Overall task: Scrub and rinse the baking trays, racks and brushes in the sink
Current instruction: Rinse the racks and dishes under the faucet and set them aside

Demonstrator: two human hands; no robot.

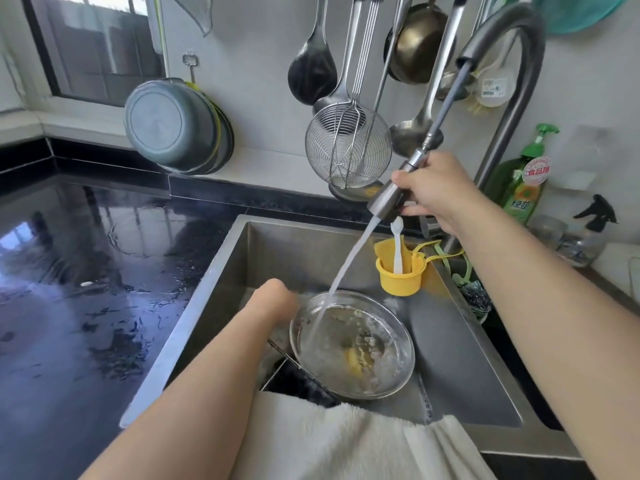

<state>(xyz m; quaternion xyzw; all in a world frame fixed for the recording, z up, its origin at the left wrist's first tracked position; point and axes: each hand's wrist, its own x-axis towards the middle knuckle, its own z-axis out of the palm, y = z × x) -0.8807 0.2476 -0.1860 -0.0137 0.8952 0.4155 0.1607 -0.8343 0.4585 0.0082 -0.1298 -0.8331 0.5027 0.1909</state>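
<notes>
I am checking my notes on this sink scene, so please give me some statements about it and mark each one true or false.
1. The right hand grips the pull-out steel spray head of the tap. True.
2. The water stream falls into the yellow plastic cup. False: it lands in the round clear glass dish.
3. The glass dish is down in the steel sink. True.
4. The white plastic tool lies flat on the black countertop. False: it stands in the yellow cup.
5. The green dish soap bottle stands left of the sink. False: it stands at the right, behind the tap.
</notes>
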